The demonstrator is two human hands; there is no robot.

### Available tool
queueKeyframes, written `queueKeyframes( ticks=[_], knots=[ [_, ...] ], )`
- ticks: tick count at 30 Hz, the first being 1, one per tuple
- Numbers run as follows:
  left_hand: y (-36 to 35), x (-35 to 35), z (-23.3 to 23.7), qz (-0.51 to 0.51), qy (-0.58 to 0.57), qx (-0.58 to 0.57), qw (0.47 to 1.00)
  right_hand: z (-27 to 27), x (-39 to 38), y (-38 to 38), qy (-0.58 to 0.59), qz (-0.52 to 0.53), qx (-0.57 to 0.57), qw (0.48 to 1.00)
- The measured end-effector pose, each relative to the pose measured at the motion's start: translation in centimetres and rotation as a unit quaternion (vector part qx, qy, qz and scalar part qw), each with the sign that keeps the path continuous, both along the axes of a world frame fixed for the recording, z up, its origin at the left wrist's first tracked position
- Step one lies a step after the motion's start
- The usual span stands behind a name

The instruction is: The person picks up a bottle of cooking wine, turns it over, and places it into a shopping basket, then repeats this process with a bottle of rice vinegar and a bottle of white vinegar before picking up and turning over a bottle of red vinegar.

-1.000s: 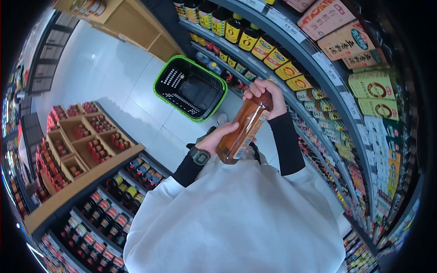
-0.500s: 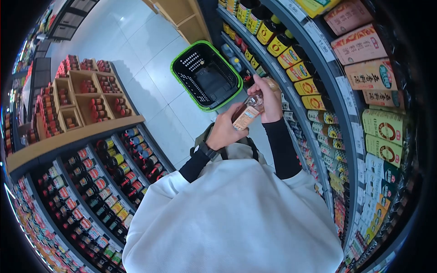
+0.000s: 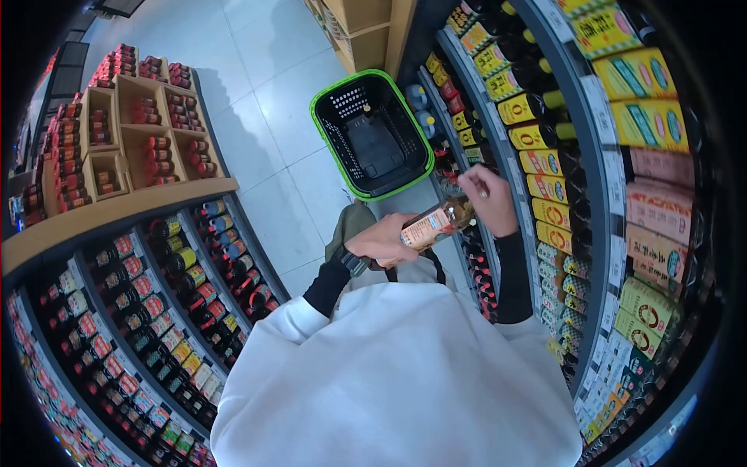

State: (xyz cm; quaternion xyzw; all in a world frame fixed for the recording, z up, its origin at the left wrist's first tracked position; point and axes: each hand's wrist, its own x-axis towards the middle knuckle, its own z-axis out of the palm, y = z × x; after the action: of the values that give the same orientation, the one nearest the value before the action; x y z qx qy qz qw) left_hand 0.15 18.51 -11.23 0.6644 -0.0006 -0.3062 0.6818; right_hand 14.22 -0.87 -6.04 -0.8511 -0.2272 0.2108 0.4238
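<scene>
My left hand [image 3: 383,240] is wrapped round a clear bottle [image 3: 426,228] with a pale orange label. The bottle lies tilted, its neck end up and to the right. Beside that end, my right hand [image 3: 492,204] is raised a little apart from the bottle, with its fingers curled together; what they hold, if anything, is too small to make out. Beyond both hands, a black basket with a green rim [image 3: 429,170] stands on the floor.
Shelves of yellow-labelled bottles [image 3: 545,162] and boxes [image 3: 660,208] run close along the right. A wooden display [image 3: 117,208] with red-lidded jars stands at the left, above racks of bottles [image 3: 175,261]. Pale floor tiles [image 3: 268,101] stretch ahead.
My right hand has come away from the bottle and moved right and down. My left hand still holds the bottle, now lower. The view has shifted, with the basket further right.
</scene>
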Motion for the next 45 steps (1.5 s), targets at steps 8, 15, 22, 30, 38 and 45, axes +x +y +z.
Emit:
queueKeyframes(
  ticks=[8,15,22,30,38,45],
  knots=[
    [9.4,6.8,-4.6,-0.209,-0.011,0.016,0.978,-0.4,-0.7,4.1,-0.035,0.165,-0.198,0.966],
    [12.8,11.0,-10.3,-0.334,-0.043,0.042,0.941,-6.8,-1.6,7.3,-0.003,0.199,-0.39,0.899],
    [12.7,10.9,-14.1,-0.19,-0.218,0.188,0.939,-13.9,-3.1,8.0,0.109,0.085,-0.377,0.916],
    [11.0,6.6,-19.4,0.241,-0.148,0.306,0.909,-26.4,1.3,5.6,0.31,0.025,-0.41,0.857],
    [6.8,4.7,-30.3,0.338,0.036,0.228,0.913,-35.8,9.8,12.1,0.197,0.162,-0.536,0.805],
    [3.0,5.9,-41.0,0.308,0.02,0.292,0.905,-45.3,12.4,16.6,0.232,0.154,-0.476,0.835]
  ],
)
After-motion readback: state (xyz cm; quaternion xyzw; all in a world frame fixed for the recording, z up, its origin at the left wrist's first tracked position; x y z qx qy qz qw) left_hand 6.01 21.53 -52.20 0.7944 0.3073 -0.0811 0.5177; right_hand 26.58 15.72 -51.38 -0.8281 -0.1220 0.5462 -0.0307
